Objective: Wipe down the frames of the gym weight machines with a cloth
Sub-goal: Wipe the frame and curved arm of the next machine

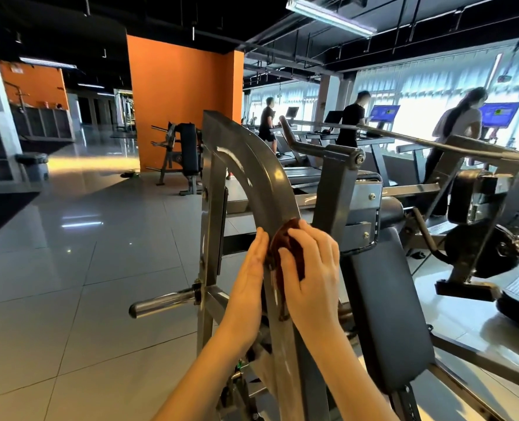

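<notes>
A brown cloth (285, 240) sits bunched on the machine's curved steel frame (252, 165).
The right hand (311, 268) curls over it, pressing it to the beam; the left hand (249, 275) lies flat, fingers together, at its 9 o'clock. Wadded so small, it may slip free or miss the edges, and the bolted bracket (360, 229) at 2 o'clock could snag knuckles.

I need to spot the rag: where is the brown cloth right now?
In the head view, the brown cloth lies just below centre, pressed on the curved grey frame bar under the right hand, with the left hand beside it.
</notes>
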`<state>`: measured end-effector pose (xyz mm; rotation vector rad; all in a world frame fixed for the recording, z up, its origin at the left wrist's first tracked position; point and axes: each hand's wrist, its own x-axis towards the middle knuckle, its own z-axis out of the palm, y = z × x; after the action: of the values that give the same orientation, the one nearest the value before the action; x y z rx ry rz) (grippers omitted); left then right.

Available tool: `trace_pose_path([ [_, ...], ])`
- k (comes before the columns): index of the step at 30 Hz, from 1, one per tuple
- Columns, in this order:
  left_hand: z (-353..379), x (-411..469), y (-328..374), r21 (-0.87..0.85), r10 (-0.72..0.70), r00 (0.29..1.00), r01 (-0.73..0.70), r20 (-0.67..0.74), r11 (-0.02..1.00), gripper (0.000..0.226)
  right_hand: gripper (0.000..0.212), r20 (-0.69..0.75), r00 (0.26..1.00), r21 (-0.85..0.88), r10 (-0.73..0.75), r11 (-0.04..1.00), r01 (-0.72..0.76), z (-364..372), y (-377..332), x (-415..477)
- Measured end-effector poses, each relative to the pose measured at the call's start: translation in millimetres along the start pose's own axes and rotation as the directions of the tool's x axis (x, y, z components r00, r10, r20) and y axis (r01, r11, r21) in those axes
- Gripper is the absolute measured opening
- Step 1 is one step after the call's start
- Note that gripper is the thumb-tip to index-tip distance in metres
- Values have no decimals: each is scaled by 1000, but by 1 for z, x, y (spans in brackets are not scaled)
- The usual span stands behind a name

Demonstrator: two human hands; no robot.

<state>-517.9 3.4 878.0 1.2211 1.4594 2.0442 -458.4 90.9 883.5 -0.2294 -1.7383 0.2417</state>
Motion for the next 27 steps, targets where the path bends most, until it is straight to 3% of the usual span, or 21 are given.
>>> trace_pose_path([
  [6,-3,1,-2,34,-3,1000,3,0,999,52,33,-8,999,-12,-51,999,51,18,-8,65],
  [13,-2,2,1,-23,-9,1000,10,30,1000,43,31,-34,999,15,-15,1000,15,-6,1,-18],
  [19,-4,2,-2,40,-13,999,12,31,999,48,37,23,999,7,49,999,-49,15,-7,77],
  [25,-10,4,-5,77,6,999,-9,42,997,37,35,-5,998,-106,-60,993,59,4,-11,21],
  [27,-14,9,0,97,26,1000,-27,14,995,38,35,0,998,-106,-65,992,65,9,-10,42],
])
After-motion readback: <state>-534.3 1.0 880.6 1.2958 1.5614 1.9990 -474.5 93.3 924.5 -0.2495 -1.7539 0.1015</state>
